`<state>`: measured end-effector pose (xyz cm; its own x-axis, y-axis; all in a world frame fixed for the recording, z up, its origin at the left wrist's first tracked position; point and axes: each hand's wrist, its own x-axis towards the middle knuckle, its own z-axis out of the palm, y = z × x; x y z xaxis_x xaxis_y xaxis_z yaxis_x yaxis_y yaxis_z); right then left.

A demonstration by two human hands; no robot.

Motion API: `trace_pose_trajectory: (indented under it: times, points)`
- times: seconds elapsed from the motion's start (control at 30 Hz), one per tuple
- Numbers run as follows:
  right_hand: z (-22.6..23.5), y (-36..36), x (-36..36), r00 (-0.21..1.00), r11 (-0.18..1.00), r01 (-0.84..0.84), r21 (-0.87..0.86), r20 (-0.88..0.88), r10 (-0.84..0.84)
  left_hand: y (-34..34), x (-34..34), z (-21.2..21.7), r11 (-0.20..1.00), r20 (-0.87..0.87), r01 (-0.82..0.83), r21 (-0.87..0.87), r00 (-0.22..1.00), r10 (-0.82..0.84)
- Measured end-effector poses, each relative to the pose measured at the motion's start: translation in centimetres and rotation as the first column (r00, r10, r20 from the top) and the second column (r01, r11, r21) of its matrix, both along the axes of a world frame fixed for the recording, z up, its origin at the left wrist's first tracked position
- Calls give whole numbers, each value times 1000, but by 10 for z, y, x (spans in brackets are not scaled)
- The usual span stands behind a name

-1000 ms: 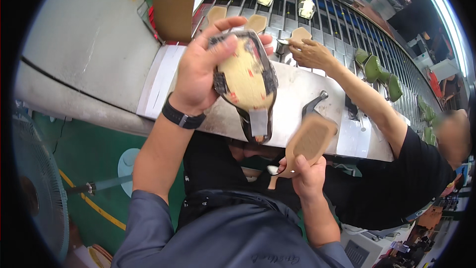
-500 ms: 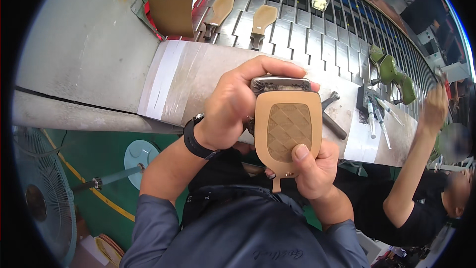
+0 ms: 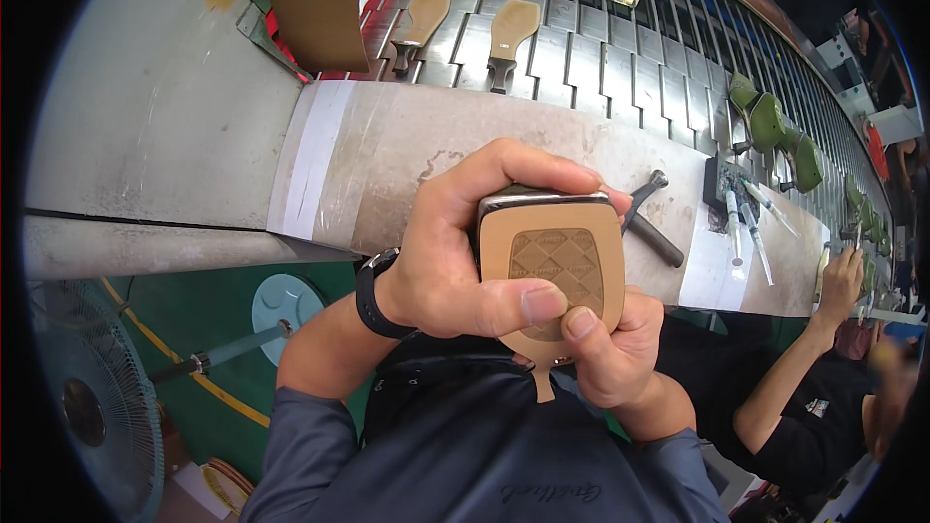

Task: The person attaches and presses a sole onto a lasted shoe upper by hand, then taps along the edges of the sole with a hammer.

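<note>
A tan shoe sole [image 3: 557, 257] with a sunken, darker quilted panel faces up in front of my body. Its narrow tail points down toward my shirt. Closed around its left and far side is my left hand [image 3: 460, 261], with the thumb lying across the panel and the fingers over the far edge. At the lower right, my right hand [image 3: 620, 349] grips the sole, its thumb pressed beside the left thumb. A dark, shiny rim [image 3: 542, 196] of the piece beneath shows along the far edge. Most of that lower piece is hidden.
A hammer [image 3: 661, 237] and several syringes [image 3: 752, 223] lie on the bench [image 3: 387, 150]. Beyond, tan soles [image 3: 513, 29] rest on a slatted metal conveyor [image 3: 591, 73]; green shoes [image 3: 775, 131] stand right. A co-worker's arm [image 3: 804, 368] reaches in at right. A fan [image 3: 92, 407] stands lower left.
My left hand has come down over the sole, its thumb now on the panel. The gap between the sole's far edge and the dark piece beneath has narrowed. The co-worker's hand has moved lower.
</note>
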<state>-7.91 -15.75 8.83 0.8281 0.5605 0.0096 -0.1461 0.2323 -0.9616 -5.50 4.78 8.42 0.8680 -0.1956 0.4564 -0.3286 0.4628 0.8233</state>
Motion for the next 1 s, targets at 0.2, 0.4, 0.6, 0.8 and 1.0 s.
trace_pose_trajectory:
  times: [0.2, 0.4, 0.6, 0.8, 1.0]
  points:
    - [0, 1, -3, 1000, 1000, -7, 24, 6, 7, -1, -5, 3, 1000, -23, 4, -14, 1000, -4]
    - [1, 1, -6, 1000, 1000, -2, 15, -28, 3, -2, -9, 5, 1000, -47, 4, -16, 999, -5]
    - [0, 1, -7, 1000, 1000, -5, 4, 23, 5, 0, -12, 8, 1000, -80, 10, -11, 997, -11]
    - [0, 2, -8, 999, 1000, 10, -18, 39, -10, 0, -12, 8, 1000, -63, -6, 9, 998, 6]
    - [-1, 3, -8, 998, 999, 24, -27, 54, -22, 1, -12, 8, 1000, -64, -7, 7, 998, 8]
